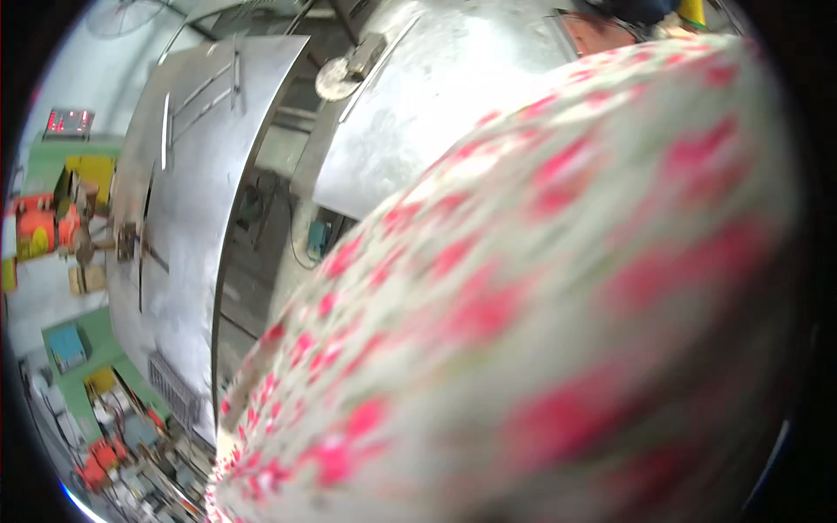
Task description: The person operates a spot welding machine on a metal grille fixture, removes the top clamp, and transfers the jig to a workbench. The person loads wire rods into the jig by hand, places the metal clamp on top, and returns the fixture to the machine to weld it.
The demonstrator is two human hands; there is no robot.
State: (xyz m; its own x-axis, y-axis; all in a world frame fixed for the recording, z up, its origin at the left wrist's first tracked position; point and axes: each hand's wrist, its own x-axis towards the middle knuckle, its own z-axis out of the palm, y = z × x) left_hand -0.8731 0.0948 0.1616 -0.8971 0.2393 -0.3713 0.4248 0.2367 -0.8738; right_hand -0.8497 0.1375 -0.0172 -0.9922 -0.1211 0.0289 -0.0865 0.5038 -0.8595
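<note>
Floral cloth [488, 305], pale with red-pink flowers, fills the lower right of the view very close up and blurred. It looks like a sleeve or garment, and I cannot tell which arm it covers. Neither my left hand nor my right hand shows. Behind the cloth lies a grey metal-topped table [196, 200], with thin metal rods [205, 96] and a slotted grey grate [174, 388] on it. A second metal surface [436, 105] shows farther right, partly hidden by the cloth.
A round pale disc [337, 78] sits at the second surface's edge. Orange-red machines [37, 225] and a blue box [66, 348] stand at the left. A red-lit display [69, 123] is on the wall. Between the tables, a teal device [318, 238] with a cable sits low.
</note>
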